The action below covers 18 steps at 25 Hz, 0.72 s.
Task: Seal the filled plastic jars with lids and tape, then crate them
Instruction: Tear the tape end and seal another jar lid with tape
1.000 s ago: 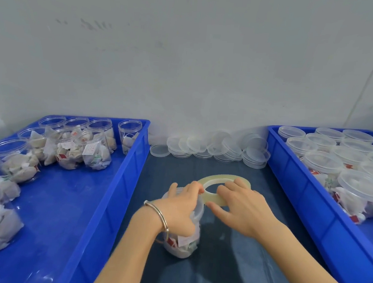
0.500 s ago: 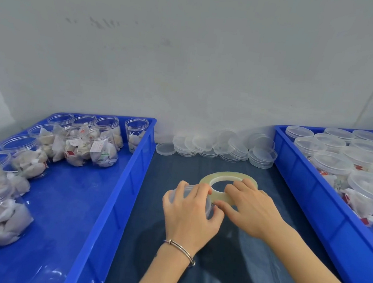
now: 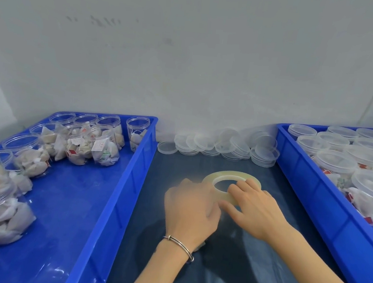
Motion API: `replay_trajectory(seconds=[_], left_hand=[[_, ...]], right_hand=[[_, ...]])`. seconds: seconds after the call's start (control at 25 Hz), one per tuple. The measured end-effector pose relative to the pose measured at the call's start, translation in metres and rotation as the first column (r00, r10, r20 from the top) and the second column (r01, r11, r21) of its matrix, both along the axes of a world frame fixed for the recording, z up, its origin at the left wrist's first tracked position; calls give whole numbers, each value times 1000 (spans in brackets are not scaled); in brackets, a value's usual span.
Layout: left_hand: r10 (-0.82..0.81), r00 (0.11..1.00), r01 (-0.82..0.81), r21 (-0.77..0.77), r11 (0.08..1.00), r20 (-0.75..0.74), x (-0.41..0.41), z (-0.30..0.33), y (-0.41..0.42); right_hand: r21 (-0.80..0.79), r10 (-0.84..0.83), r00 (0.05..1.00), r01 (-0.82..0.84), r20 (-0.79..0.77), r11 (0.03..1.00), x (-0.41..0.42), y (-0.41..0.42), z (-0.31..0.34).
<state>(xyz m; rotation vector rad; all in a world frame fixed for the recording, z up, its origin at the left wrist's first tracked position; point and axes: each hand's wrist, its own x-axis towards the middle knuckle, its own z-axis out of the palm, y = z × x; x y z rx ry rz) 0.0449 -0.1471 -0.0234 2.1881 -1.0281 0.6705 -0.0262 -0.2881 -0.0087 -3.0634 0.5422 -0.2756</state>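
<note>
The left hand (image 3: 193, 209) covered the jar completely, fingers curled over it. At its 2 o'clock, the right hand (image 3: 255, 209) pinched the translucent, ring-shaped tape roll (image 3: 223, 176).

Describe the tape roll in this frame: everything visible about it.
The tape roll is a wide, thin ring of pale yellowish translucent tape with a large open centre. It is tilted, above the dark mat between the two blue crates. The right hand grips its near edge, fingers over the top; the left hand meets it at its left side.
</note>
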Motion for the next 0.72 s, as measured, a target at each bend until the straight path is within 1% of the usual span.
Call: replay_trajectory(seconds=[0.12, 0.2, 0.32, 0.48, 0.6, 0.72], left_hand=[[-73, 997, 73, -11, 997, -22, 9, 4, -1], [-97, 991, 98, 10, 995, -92, 16, 8, -5], [-122, 980, 134, 68, 989, -157, 29, 9, -10], [-195, 962, 216, 97, 972, -189, 43, 11, -10], [-232, 954, 253, 93, 963, -188, 45, 12, -10], [-240, 949, 260, 78, 962, -202, 45, 13, -10]], right_hand=[[64, -65, 997, 63, 41, 996, -6, 5, -1], [100, -157, 984, 148, 87, 984, -6, 14, -4], [47, -288, 946, 284, 152, 958, -1, 29, -5], [35, -391, 903, 392, 178, 919, 3, 44, -8], [43, -438, 876, 439, 203, 897, -1, 52, -10], [106, -430, 850, 418, 305, 902, -7, 61, -11]])
